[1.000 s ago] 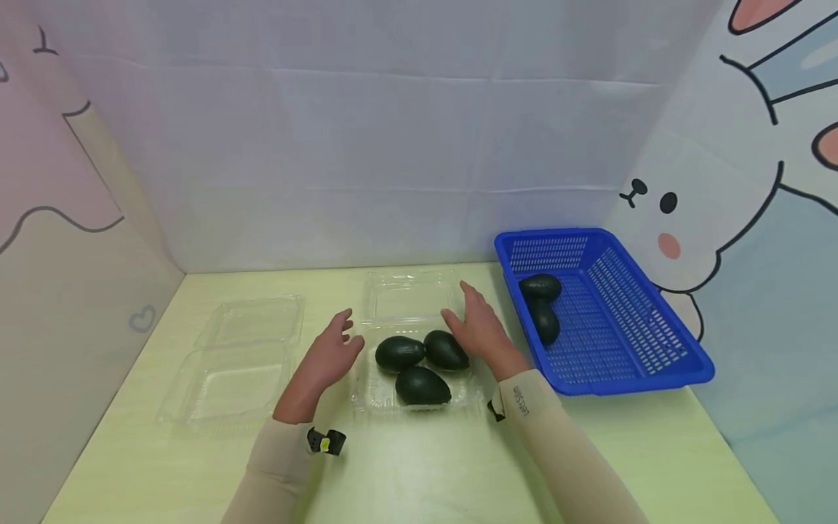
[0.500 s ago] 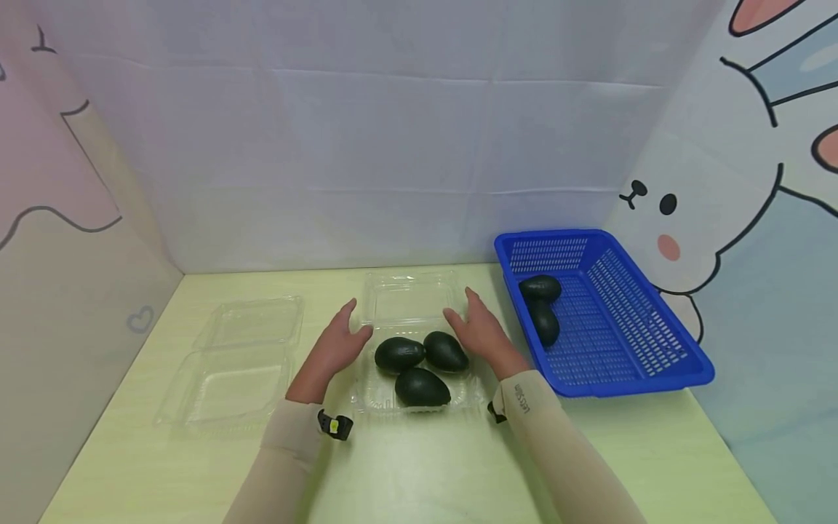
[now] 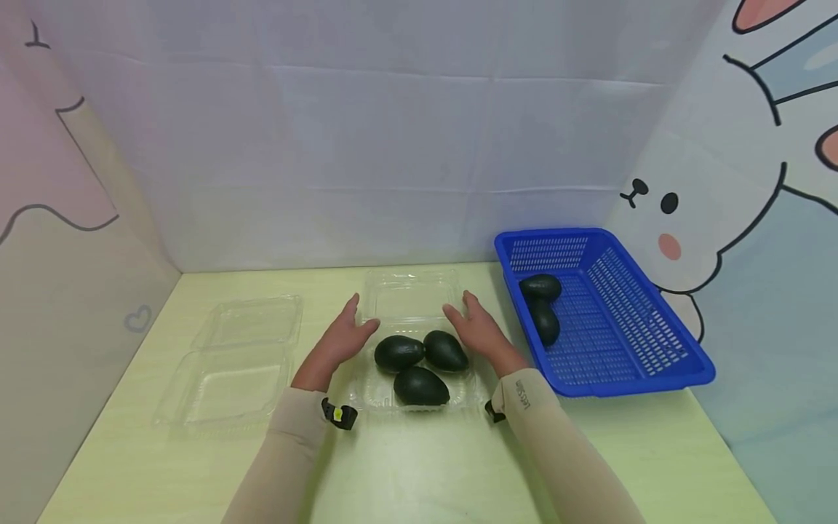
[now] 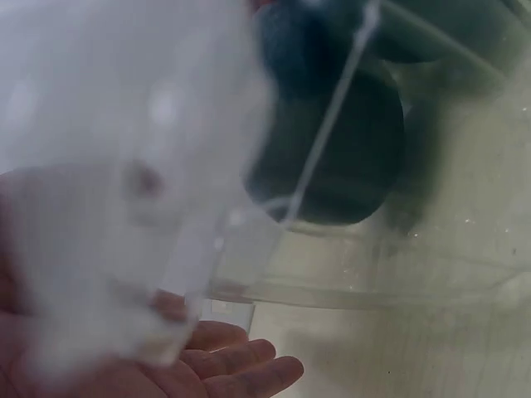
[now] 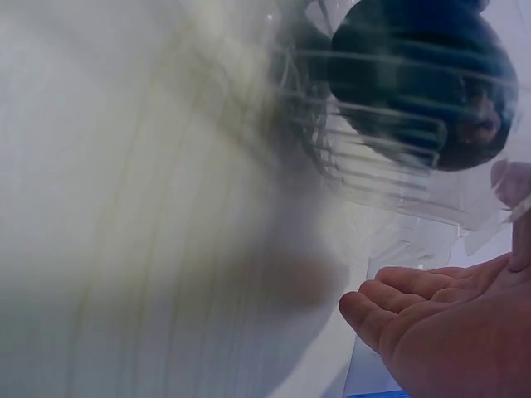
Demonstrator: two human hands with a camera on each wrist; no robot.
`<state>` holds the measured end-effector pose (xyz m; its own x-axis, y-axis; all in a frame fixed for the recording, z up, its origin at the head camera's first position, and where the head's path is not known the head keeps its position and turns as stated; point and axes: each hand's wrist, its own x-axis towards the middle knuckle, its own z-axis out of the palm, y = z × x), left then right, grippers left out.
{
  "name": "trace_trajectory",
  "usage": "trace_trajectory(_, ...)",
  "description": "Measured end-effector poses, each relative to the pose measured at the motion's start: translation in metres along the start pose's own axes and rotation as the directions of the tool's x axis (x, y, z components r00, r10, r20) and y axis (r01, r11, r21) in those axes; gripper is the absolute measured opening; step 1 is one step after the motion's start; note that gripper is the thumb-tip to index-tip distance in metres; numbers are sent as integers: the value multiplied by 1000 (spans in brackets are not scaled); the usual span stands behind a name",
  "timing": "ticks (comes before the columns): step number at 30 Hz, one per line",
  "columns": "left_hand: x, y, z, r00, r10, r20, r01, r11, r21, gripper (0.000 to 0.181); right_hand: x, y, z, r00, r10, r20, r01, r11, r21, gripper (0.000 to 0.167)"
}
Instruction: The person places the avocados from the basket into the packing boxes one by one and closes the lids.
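Observation:
In the head view a clear plastic clamshell container (image 3: 382, 397) lies opened out, with three dark green avocados (image 3: 422, 386) in its near half. My left hand (image 3: 339, 340) is at its left side, fingers extended and thumb towards the container. On the right side my right hand (image 3: 481, 331) is held likewise, thumb near the hinge. The left wrist view shows fingers (image 4: 249, 369) straight beside the clear plastic. Straight fingers (image 5: 398, 303) also appear in the right wrist view, below the container's ribbed wall. Whether either hand touches the plastic, I cannot tell.
A blue basket (image 3: 655, 382) with two avocados (image 3: 542, 309) against its left wall stands at the right. Another clear clamshell container (image 3: 238, 349) lies opened out at the left. White cloth walls (image 3: 393, 131) close off the back and sides of the table (image 3: 419, 473).
My left hand has moved right and a little away from me, closer to the container. The right hand has barely shifted. The avocados and containers stay in place.

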<state>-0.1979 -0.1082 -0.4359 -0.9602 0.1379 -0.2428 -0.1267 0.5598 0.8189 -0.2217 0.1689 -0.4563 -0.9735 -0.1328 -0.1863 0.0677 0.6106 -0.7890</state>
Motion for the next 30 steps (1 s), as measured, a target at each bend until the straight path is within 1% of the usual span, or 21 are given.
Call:
trace_trajectory(3,1,0,0,1000,7,14,-6,999,-32,82,0,0,-1,1000,-1,-2,1,1000,11,85)
trace_trajectory(7,-2,3,-2,1000,14,22,-13,998,-55,83,-1,-2,-1,1000,-5,-5,5,1000,20,85)
trace_trajectory(12,-4,6,-4,1000,25,16,-25,999,-47,84,-2,-4,-2,1000,-27,-16,27,999,35,85)
trace_trajectory(17,-4,6,-6,999,37,9,-37,998,-42,84,-4,-8,-4,999,-44,-24,45,997,64,85)
trace_trajectory(20,-5,6,-7,999,38,13,-38,998,-50,85,-5,-9,-4,998,-53,-32,55,996,64,87)
trace_trajectory(24,-7,7,-8,999,42,13,-41,997,-63,86,-5,-12,-5,996,-65,-56,68,996,52,90)
trace_trajectory(30,-12,11,-12,998,58,4,-57,997,-59,86,-11,-18,-6,994,-74,-80,81,993,88,92)
